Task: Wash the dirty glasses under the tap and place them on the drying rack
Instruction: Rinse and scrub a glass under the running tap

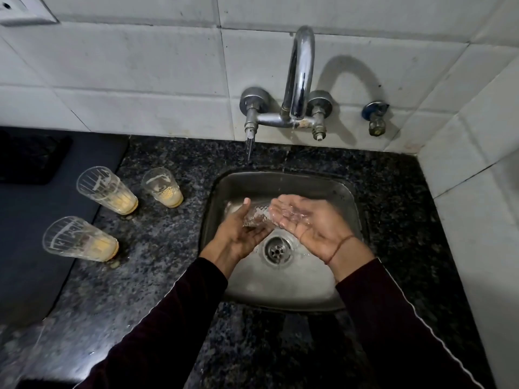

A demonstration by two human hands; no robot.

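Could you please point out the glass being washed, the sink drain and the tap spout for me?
Glass (254,216): head view, on its patterned side between the hands.
Drain (277,249): head view, on the strainer's centre.
Spout (301,68): head view, on the curved chrome neck.

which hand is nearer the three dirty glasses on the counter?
Left. The left hand holds a clear glass over the sink, on the side toward the dirty glasses. The right hand, palm up and cupped, is farther away, across the basin.
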